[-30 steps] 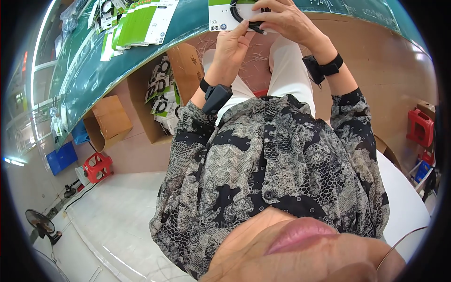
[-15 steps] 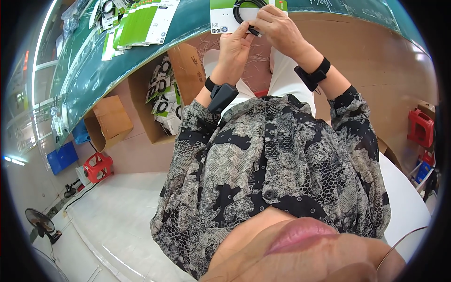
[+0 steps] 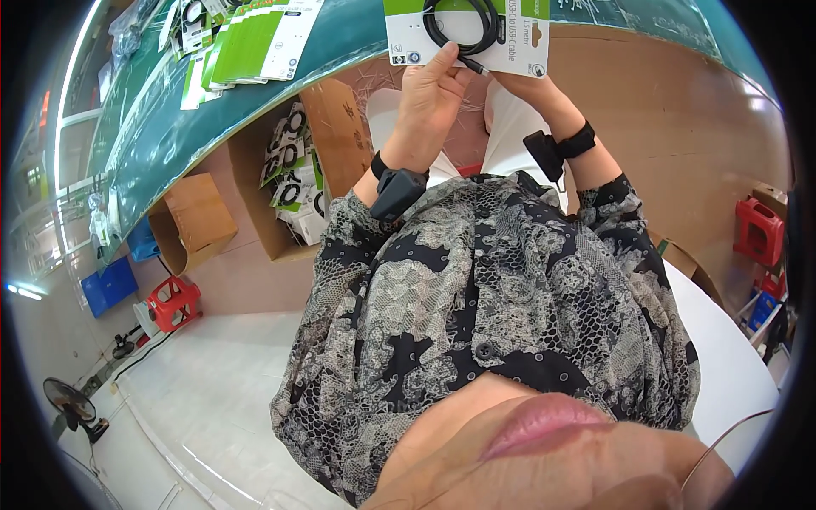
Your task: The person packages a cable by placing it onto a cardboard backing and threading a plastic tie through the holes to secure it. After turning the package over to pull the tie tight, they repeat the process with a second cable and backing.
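A white-and-green cardboard packaging card (image 3: 520, 58) with a coiled black cable (image 3: 491, 34) on its front is held up at the table's near edge. My left hand (image 3: 429, 102) grips the card's lower edge, its thumb pressed on the front at the bottom of the coil. A cable plug sticks out just right of that thumb. My right hand (image 3: 537, 92) is behind the card's lower right part; its fingers are hidden there. Each wrist wears a black strap with a small black device.
A green-topped table (image 3: 353, 34) curves across the far side, with a fanned stack of similar cards (image 3: 255, 42) at left. Below it, an open cardboard box (image 3: 255, 170) holds several carded cables. A smaller carton (image 3: 200, 217) and a red plastic stool (image 3: 174, 303) stand further left.
My right hand has let go of the cable's front and moved behind the card. The card has shifted slightly right, showing more of its right side. My left thumb stays at the coil.
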Action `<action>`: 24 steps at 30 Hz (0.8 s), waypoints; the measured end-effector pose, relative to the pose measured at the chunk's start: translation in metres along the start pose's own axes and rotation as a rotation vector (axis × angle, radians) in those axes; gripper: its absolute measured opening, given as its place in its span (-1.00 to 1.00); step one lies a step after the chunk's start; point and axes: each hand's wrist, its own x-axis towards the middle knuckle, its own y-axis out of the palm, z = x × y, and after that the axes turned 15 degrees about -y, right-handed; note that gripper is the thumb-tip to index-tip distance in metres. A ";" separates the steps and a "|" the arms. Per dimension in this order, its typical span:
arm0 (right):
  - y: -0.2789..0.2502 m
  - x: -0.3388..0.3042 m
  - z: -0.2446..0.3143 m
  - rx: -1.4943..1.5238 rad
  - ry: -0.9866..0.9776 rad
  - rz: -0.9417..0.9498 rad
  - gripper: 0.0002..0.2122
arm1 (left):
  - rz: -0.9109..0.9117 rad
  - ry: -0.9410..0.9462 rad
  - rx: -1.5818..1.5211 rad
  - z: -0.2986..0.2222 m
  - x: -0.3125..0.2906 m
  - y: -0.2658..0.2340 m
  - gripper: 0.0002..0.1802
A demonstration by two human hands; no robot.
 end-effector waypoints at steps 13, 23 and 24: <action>-0.028 0.015 0.030 1.305 1.076 -0.295 -0.78 | -0.092 0.093 -0.067 -0.021 0.015 -0.005 -0.73; -0.055 0.035 0.015 0.215 0.329 -0.181 -0.80 | -0.113 0.132 0.012 0.005 0.013 -0.010 -0.73; -0.053 0.034 0.015 0.250 0.312 -0.150 -0.80 | -0.113 0.127 0.012 0.004 0.011 -0.009 -0.73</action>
